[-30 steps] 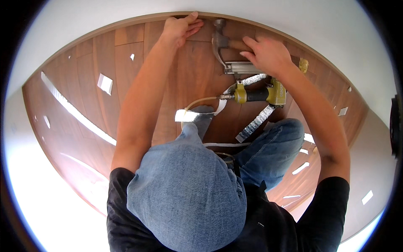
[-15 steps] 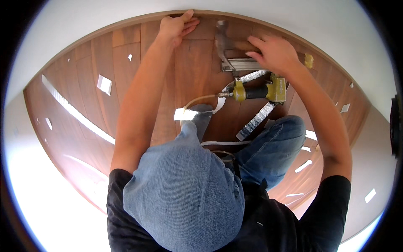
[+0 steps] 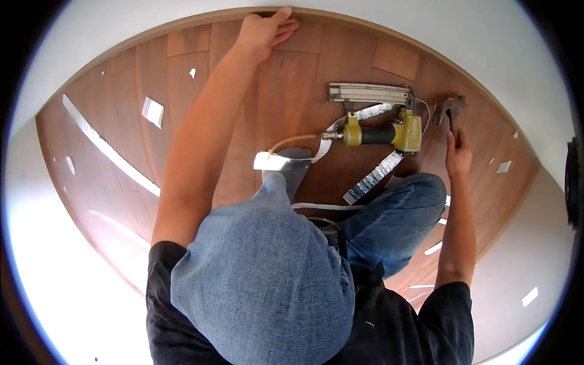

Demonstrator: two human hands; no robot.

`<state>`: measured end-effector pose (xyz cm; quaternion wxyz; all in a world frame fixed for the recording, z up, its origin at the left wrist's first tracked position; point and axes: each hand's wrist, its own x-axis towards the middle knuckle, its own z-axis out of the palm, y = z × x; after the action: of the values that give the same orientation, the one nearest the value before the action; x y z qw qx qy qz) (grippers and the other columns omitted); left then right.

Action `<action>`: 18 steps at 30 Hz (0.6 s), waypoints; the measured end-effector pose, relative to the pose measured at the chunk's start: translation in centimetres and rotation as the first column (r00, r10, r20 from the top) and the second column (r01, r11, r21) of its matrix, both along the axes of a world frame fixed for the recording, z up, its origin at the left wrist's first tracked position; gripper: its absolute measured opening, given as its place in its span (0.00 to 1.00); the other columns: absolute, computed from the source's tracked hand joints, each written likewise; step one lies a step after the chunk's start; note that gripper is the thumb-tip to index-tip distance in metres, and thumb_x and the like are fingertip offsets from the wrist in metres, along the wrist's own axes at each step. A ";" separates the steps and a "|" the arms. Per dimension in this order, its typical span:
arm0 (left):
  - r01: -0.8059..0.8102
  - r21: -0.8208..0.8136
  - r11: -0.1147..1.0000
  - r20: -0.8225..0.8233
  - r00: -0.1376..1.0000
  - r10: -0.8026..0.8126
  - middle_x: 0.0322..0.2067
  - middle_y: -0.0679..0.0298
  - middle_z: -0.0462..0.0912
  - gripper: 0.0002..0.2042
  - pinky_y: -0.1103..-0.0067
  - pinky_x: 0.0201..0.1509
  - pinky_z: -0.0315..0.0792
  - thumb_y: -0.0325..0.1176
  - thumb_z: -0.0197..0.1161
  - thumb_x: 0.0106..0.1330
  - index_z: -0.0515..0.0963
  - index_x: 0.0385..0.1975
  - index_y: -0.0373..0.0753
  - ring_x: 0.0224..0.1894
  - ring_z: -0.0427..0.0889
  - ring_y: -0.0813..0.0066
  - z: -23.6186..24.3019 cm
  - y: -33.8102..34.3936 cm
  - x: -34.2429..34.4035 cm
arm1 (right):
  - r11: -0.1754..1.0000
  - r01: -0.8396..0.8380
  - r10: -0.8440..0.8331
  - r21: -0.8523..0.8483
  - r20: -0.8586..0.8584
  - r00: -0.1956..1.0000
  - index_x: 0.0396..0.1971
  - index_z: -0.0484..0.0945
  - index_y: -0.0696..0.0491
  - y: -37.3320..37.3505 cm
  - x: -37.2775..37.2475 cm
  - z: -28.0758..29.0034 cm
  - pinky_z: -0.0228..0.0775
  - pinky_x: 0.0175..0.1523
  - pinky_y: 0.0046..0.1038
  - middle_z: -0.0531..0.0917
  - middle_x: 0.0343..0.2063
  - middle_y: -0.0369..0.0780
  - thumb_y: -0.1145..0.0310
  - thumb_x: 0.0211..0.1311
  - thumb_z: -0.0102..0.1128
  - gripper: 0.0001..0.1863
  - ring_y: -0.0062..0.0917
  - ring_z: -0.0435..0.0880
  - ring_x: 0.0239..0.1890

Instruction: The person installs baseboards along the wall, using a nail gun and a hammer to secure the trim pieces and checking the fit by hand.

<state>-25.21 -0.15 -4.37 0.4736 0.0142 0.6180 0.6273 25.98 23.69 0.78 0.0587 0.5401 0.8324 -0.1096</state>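
My left hand (image 3: pixel 266 35) rests at the wooden baseboard (image 3: pixel 328 14) along the far wall. Its thumb lies on the strip's upper edge and its fingers stretch out to the right, with nothing in them. Out to the right, my right hand (image 3: pixel 458 159) grips a hammer (image 3: pixel 451 114) by its handle. The hammer head is low over the floor or resting on it; I cannot tell which. Between my arms lies a yellow and black air nailer (image 3: pixel 377 134) with a long silver magazine and a hose at its left end.
Wood plank flooring (image 3: pixel 286 82) runs up to the pale wall (image 3: pixel 389 18). Silvery tape strips (image 3: pixel 374 177) lie beneath and beside the nailer. White scraps (image 3: pixel 153 112) and a long white strip (image 3: pixel 109 146) lie at left. My bent knee (image 3: pixel 398 219) is close to the nailer.
My right hand has swung the hammer away from the baseboard near my left hand, rightward and closer to me, past the nailer. My left hand stays at the baseboard.
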 end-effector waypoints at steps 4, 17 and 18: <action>-0.009 -0.036 0.999 -0.027 1.000 0.008 0.54 0.46 0.79 0.26 0.71 0.65 0.78 0.37 0.65 0.73 0.67 0.61 0.22 0.58 0.81 0.55 0.1 0.1 0.0 | 0.996 0.064 -0.062 -0.056 0.029 0.998 0.63 0.76 0.55 0.2 0.0 -0.5 0.74 0.59 0.41 0.84 0.51 0.55 0.43 0.71 0.57 0.33 0.50 0.83 0.56; -0.073 -0.009 0.997 0.013 0.997 0.073 0.48 0.47 0.83 0.24 0.71 0.56 0.83 0.36 0.69 0.70 0.72 0.52 0.19 0.51 0.86 0.58 -0.8 -0.1 -0.4 | 0.448 0.206 -0.717 -0.870 -0.211 0.665 0.54 0.77 0.55 -13.4 -6.2 4.3 0.76 0.53 0.35 0.83 0.45 0.42 0.57 0.72 0.61 0.20 0.34 0.84 0.44; -0.076 -0.024 0.997 0.008 0.997 0.077 0.48 0.47 0.83 0.24 0.71 0.55 0.83 0.36 0.69 0.70 0.72 0.52 0.19 0.51 0.86 0.58 -1.0 -0.1 -0.4 | 0.146 0.222 -0.879 -0.964 -0.023 0.477 0.53 0.76 0.55 -16.9 -8.7 4.9 0.75 0.56 0.36 0.83 0.46 0.42 0.57 0.72 0.62 0.19 0.34 0.82 0.46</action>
<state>-25.66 -0.27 -5.38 0.4522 -0.0178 0.6232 0.6379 17.32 6.80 5.71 0.0107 0.6394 0.3173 -0.7003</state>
